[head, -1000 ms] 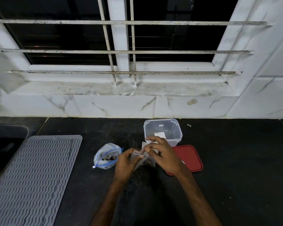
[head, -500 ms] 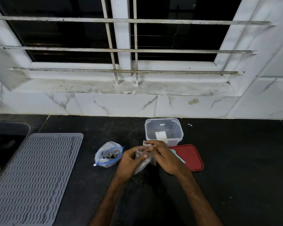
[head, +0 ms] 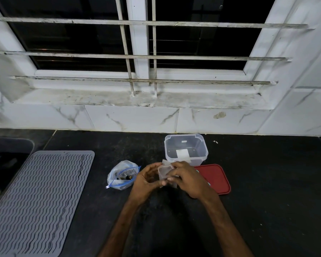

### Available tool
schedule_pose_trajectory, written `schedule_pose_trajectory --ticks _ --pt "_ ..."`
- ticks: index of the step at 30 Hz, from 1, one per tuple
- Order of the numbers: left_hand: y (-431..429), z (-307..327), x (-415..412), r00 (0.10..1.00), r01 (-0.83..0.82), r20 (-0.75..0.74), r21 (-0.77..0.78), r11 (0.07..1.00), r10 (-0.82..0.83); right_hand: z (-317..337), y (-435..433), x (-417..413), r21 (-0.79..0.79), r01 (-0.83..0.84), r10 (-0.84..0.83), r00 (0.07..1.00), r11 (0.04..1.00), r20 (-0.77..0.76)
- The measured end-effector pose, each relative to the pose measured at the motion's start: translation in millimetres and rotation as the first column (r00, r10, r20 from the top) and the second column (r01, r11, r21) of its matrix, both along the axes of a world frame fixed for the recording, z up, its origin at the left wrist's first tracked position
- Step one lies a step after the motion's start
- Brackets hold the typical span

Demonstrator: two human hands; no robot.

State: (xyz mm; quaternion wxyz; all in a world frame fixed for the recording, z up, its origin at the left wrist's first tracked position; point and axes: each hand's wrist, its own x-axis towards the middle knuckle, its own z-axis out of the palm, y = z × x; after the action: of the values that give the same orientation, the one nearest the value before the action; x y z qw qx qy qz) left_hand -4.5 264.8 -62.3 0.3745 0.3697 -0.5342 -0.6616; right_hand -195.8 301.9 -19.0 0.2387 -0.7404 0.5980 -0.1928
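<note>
Head camera: two hands work a small clear pouch point(head: 165, 173) just in front of an open plastic tub point(head: 205, 154).

Left hand point(head: 146, 179) and right hand point(head: 190, 179) both pinch the pouch. Half a second ago it dangled lower; now it stands gathered between the fingertips, likely being opened or sealed. A zip bag point(head: 122, 175), red lid point(head: 219, 179) and grey ribbed mat point(head: 39, 197) lie on the black counter point(head: 267, 182), under a barred, dark window point(head: 193, 43).
</note>
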Motion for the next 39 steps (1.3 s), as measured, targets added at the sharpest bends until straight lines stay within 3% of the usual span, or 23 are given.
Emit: schedule_pose_trajectory --ticks 5,9,11,15,19,24,27,31,39 --pt "4 -13 -2 0.965 0.131 0.231 -0.025 0.991 -0.122 -4 2 -7 -0.02 -0.03 0.027 0.992 0.999 -0.12" --pt "9 -23 -6 0.832 0.182 0.542 -0.062 0.981 -0.12 -11 -4 -14 0.014 -0.026 0.028 0.988 1.0 -0.151" --pt "11 -31 -8 0.779 0.193 0.614 -0.037 0.981 -0.13 -19 -11 -14 0.054 -0.031 0.04 0.985 0.998 -0.17" --pt "15 -37 -17 0.718 0.227 0.676 -0.001 0.974 -0.166 -27 -19 -7 0.074 -0.036 0.051 0.976 0.997 -0.213" --pt "14 -39 -25 0.712 0.194 0.692 -0.037 0.98 -0.115 -24 -17 -5 0.01 -0.021 0.023 0.984 1.0 -0.178" --pt "9 -43 -35 0.715 0.126 0.697 -0.052 0.991 -0.055 -39 -6 -31 -0.186 0.245 -0.24 0.97 0.952 0.048" --pt "5 -46 -40 0.739 0.101 0.672 -0.035 0.994 -0.052 -48 6 -53 -0.221 0.38 -0.36 0.925 0.898 0.123" --pt "6 -54 -44 0.734 0.069 0.679 -0.062 0.996 -0.009 -59 15 -77 -0.12 0.494 -0.492 0.869 0.861 0.049" --pt "16 -43 -37 0.628 0.127 0.778 -0.119 0.985 0.013 -87 20 -78 0.106 0.637 -0.618 0.768 0.764 -0.166"
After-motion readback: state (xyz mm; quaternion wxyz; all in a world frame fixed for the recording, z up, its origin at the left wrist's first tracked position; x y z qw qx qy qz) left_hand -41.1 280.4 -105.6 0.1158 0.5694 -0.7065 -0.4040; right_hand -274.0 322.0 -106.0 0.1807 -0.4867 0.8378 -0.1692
